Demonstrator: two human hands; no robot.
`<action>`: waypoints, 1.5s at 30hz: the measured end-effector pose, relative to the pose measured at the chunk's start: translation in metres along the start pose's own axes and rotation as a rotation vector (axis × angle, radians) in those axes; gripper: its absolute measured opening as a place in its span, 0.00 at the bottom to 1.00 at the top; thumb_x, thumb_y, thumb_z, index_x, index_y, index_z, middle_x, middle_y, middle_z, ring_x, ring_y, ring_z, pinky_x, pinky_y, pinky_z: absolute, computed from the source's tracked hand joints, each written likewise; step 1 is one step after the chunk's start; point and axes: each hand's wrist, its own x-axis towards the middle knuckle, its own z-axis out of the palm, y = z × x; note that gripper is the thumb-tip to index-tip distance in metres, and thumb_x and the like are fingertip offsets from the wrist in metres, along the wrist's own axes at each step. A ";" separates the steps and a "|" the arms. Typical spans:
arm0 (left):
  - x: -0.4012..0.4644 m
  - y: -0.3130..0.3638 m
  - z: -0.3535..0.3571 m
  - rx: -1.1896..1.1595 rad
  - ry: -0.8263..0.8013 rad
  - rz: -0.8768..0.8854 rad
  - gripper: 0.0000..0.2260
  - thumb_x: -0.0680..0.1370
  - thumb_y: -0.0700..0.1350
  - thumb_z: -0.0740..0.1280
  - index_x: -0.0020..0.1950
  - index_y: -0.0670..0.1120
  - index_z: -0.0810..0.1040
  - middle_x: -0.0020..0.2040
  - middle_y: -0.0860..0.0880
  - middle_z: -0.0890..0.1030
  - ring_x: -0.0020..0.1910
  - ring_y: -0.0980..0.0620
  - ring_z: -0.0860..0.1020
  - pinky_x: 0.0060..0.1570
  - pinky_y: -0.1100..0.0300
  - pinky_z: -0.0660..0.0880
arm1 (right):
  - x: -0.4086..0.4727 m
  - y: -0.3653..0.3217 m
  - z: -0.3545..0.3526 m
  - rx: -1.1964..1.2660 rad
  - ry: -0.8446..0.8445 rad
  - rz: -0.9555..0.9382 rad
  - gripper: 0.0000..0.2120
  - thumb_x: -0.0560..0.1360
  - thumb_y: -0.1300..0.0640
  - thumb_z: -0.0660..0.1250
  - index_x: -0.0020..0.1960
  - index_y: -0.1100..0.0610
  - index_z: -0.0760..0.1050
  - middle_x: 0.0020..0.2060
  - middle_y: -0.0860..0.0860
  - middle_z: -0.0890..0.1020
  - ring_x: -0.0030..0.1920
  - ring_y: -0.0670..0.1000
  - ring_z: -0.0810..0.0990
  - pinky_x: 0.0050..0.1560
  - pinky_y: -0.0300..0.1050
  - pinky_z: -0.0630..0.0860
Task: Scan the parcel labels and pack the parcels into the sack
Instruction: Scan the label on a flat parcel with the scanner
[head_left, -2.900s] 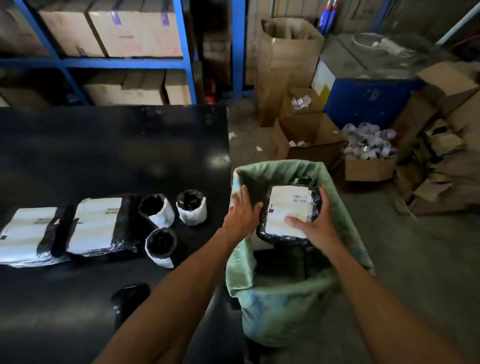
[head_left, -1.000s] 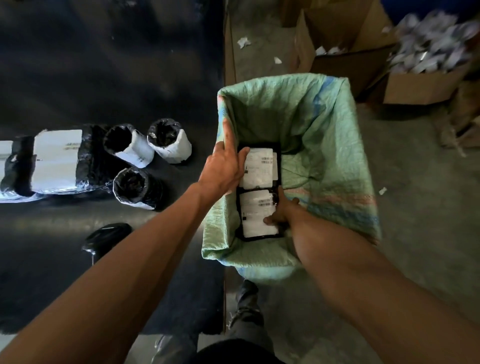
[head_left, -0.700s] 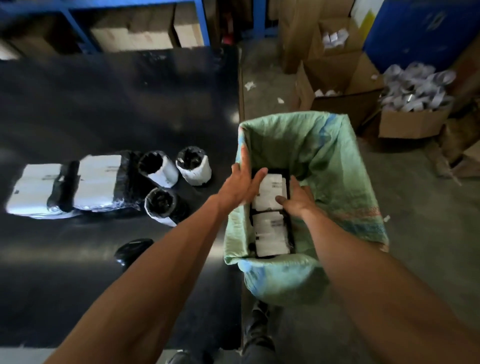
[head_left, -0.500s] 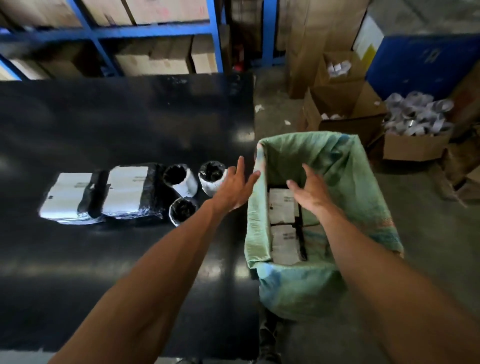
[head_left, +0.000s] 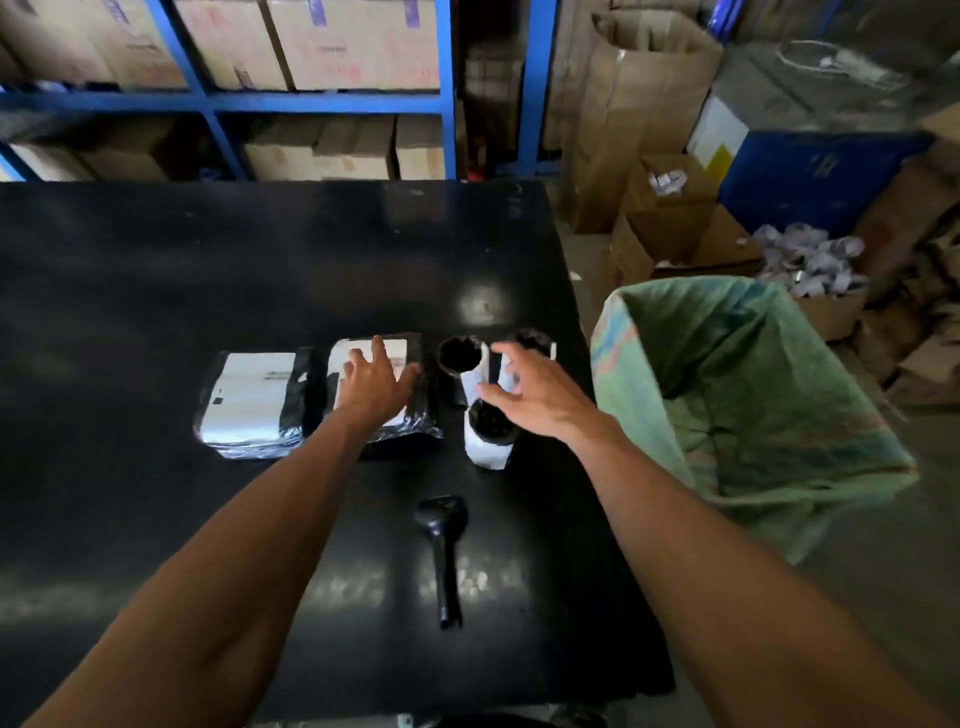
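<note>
Two flat black parcels with white labels lie side by side on the black table (head_left: 156, 291): the left flat parcel (head_left: 249, 400) and the right flat parcel (head_left: 410, 421). My left hand (head_left: 376, 384) rests open on the right one. Three small cylindrical parcels stand to their right: one (head_left: 460, 364) at the back left, one (head_left: 535, 343) at the back right, one (head_left: 488, 436) in front. My right hand (head_left: 535, 395) hovers open over them, fingers spread. A black handheld scanner (head_left: 441, 540) lies nearer me. The green woven sack (head_left: 737, 395) stands open beside the table's right edge.
Blue shelving (head_left: 322, 101) with cardboard boxes runs behind the table. Open cartons (head_left: 670, 234) and a box of paper scraps (head_left: 810, 265) crowd the floor behind the sack. A blue drum (head_left: 810, 171) stands at the back right.
Both hands have left the sack, where a labelled parcel was set down, and moved left over the table. The left hand now lies on the right flat parcel; the right is above the cylinders.
</note>
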 end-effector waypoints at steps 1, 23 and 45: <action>0.001 -0.014 -0.003 0.030 -0.022 -0.014 0.37 0.82 0.60 0.61 0.82 0.41 0.51 0.76 0.30 0.59 0.74 0.29 0.61 0.70 0.39 0.63 | -0.006 -0.012 0.017 -0.027 -0.051 -0.005 0.32 0.77 0.36 0.68 0.76 0.45 0.66 0.66 0.50 0.79 0.66 0.52 0.79 0.67 0.53 0.74; 0.042 -0.085 -0.013 -0.174 -0.348 -0.007 0.58 0.63 0.69 0.77 0.79 0.69 0.39 0.74 0.35 0.52 0.72 0.27 0.63 0.74 0.41 0.65 | -0.092 -0.031 0.197 0.380 -0.115 0.530 0.36 0.78 0.46 0.70 0.79 0.36 0.54 0.68 0.53 0.76 0.67 0.56 0.77 0.67 0.48 0.71; -0.018 -0.089 0.008 -0.613 0.084 0.112 0.46 0.61 0.50 0.85 0.76 0.60 0.69 0.60 0.45 0.63 0.53 0.49 0.71 0.62 0.66 0.68 | -0.050 -0.103 0.090 0.696 0.187 0.272 0.19 0.80 0.34 0.59 0.67 0.39 0.63 0.42 0.56 0.81 0.29 0.52 0.78 0.27 0.44 0.74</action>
